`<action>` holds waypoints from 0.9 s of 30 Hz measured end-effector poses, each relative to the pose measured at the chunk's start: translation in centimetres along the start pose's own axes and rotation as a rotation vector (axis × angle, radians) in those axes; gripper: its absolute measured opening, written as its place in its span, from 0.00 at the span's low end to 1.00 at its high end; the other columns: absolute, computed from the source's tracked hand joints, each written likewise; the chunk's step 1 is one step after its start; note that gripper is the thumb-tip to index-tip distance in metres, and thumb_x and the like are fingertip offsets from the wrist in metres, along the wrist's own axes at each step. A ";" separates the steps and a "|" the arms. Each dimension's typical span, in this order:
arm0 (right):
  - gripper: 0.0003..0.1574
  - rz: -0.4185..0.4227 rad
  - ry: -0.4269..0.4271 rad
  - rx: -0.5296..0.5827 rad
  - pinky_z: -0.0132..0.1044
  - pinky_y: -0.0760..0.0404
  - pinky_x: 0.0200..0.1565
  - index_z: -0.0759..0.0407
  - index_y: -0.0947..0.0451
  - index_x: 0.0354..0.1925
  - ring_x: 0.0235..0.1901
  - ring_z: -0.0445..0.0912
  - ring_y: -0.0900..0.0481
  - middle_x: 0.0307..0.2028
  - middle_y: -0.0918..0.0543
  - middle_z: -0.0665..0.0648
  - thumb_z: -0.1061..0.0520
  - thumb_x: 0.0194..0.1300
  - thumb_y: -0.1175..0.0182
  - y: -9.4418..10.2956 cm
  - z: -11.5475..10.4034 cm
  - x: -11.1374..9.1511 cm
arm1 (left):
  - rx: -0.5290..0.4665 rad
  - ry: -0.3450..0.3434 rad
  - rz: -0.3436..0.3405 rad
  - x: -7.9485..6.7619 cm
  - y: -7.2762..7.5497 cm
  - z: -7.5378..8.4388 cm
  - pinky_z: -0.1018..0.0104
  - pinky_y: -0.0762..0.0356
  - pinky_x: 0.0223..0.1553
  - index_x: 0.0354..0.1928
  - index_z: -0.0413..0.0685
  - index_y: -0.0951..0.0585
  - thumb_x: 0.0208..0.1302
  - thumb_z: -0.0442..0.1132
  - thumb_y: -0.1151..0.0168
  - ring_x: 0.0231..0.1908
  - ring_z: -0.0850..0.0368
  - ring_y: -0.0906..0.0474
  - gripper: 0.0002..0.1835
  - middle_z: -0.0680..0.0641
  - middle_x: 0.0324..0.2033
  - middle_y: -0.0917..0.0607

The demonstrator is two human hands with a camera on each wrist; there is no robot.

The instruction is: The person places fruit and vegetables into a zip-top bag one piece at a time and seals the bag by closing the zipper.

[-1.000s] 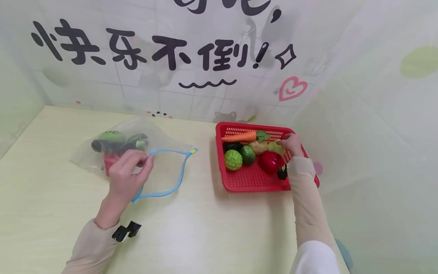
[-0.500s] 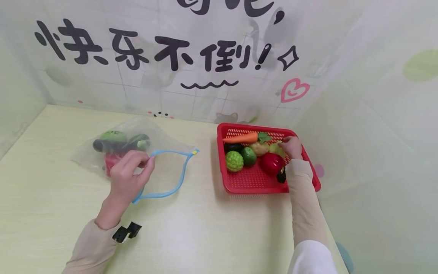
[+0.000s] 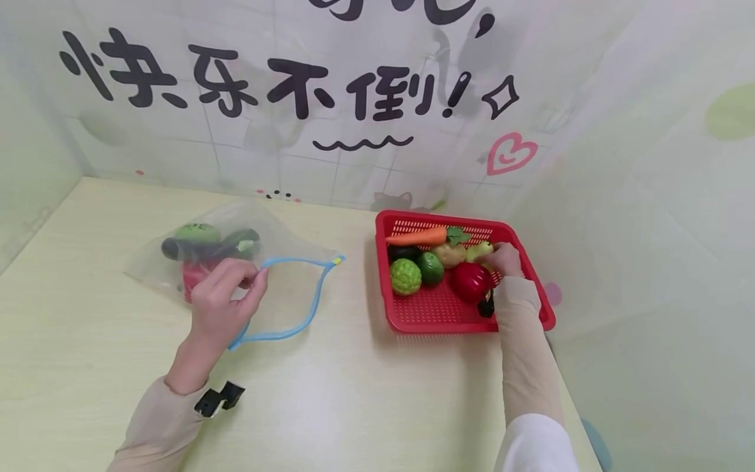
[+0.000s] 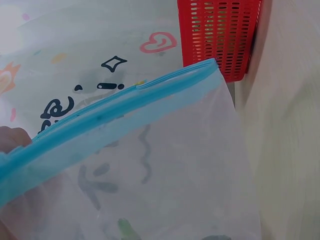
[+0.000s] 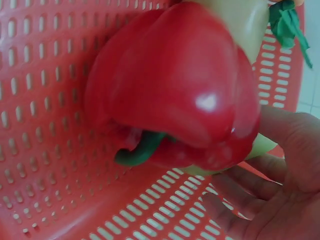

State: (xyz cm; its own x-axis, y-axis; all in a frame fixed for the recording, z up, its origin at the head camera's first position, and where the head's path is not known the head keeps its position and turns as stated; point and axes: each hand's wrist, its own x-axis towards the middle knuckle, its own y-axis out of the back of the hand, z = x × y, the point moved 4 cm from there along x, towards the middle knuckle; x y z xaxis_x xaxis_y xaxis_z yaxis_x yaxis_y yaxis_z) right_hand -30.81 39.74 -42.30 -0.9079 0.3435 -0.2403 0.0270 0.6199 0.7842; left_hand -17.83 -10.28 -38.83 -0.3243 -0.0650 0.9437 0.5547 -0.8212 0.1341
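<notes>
My left hand (image 3: 221,301) pinches the blue rim of a clear zip bag (image 3: 289,298), whose mouth gapes toward the right. Inside the bag lie a round green item (image 3: 197,232), a long dark item (image 3: 191,249) and a red item (image 3: 193,274), blurred by the plastic. Over the red basket's right side, my right hand (image 3: 507,259) holds a yellow-green pear (image 3: 479,250) between thumb and fingers. The right wrist view shows a red bell pepper (image 5: 175,85) in front, hiding most of the pear (image 5: 262,146).
In the red basket (image 3: 436,326) also lie a carrot (image 3: 419,236), a potato (image 3: 449,254), a bumpy green fruit (image 3: 406,276), a smooth green one (image 3: 430,268) and a dark item (image 3: 404,252). A printed sheet (image 3: 354,170) hangs behind the table (image 3: 330,400).
My right hand has closed around the pear, whose narrow end has turned up and shows more now. The left hand and bag have stayed in place.
</notes>
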 end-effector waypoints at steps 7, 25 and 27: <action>0.38 -0.059 0.010 -0.006 0.53 0.27 0.55 0.66 0.34 0.60 0.50 0.56 0.31 0.53 0.28 0.67 0.51 0.56 0.34 -0.4 0.2 0.6 | 0.000 0.004 0.000 0.0 -0.1 -0.1 0.69 0.29 0.22 0.19 0.36 0.25 0.64 0.45 0.45 0.16 0.52 0.28 0.21 0.44 0.16 0.24; 0.37 -0.083 0.073 -0.025 0.44 0.22 0.43 0.67 0.31 0.56 0.42 0.54 0.26 0.46 0.25 0.65 0.52 0.51 0.32 -1.9 0.0 1.7 | 0.005 -0.004 -0.011 -0.2 -0.2 -0.2 0.65 0.29 0.20 0.19 0.36 0.25 0.65 0.44 0.45 0.16 0.52 0.28 0.20 0.45 0.16 0.24; 0.37 -0.062 0.088 -0.070 0.42 0.22 0.40 0.68 0.30 0.54 0.40 0.53 0.25 0.44 0.24 0.65 0.52 0.50 0.31 -1.9 0.0 1.7 | 0.003 -0.004 -0.014 -0.2 -0.2 -0.3 0.66 0.29 0.20 0.19 0.36 0.25 0.65 0.44 0.45 0.16 0.52 0.28 0.21 0.45 0.16 0.24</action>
State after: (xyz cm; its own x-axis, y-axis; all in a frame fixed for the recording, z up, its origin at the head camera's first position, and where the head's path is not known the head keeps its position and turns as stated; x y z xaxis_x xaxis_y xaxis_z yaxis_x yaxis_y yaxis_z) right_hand -32.42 39.10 -44.20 -0.9403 0.2408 -0.2404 -0.0566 0.5860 0.8083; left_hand -18.09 -10.23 -39.12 -0.3292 -0.0512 0.9429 0.5521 -0.8205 0.1482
